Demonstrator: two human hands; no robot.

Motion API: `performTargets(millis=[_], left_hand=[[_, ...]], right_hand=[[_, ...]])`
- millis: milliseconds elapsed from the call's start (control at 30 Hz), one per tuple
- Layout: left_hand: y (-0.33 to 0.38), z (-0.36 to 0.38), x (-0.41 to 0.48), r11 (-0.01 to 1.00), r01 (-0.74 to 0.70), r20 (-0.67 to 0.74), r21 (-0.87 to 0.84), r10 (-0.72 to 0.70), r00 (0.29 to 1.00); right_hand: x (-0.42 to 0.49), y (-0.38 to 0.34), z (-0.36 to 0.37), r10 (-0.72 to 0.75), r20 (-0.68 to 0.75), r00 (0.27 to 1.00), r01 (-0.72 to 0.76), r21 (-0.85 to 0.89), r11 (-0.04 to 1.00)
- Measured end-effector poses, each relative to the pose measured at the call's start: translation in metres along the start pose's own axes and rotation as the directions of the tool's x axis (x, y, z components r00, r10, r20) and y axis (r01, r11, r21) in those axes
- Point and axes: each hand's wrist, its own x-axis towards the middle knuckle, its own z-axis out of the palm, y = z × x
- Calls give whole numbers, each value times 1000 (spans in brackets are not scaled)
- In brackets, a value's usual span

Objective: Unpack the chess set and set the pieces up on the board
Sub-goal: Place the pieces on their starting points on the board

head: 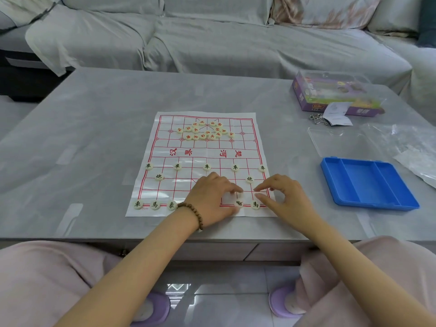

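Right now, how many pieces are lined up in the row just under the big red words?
5 pieces on the board: left edge, left of middle, middle, right of middle, right edge. None in that row looks hidden.

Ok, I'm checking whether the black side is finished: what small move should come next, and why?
Probably put a black chariot on the near right corner: the left corner has its chariot, while past the right horse no piece shows. The right hand is nearest.
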Motion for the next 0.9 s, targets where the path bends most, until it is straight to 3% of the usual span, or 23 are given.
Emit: performTargets(millis=[267, 900], left_hand=[[3, 6, 0, 999, 50, -76, 9, -49, 996], [0, 5, -2, 999, 38, -79, -26, -40, 996]], right_hand=[[-3, 3, -4, 5, 137, 991, 6, -77, 997], [-2, 1, -2, 31, 159, 987, -9, -134, 991]])
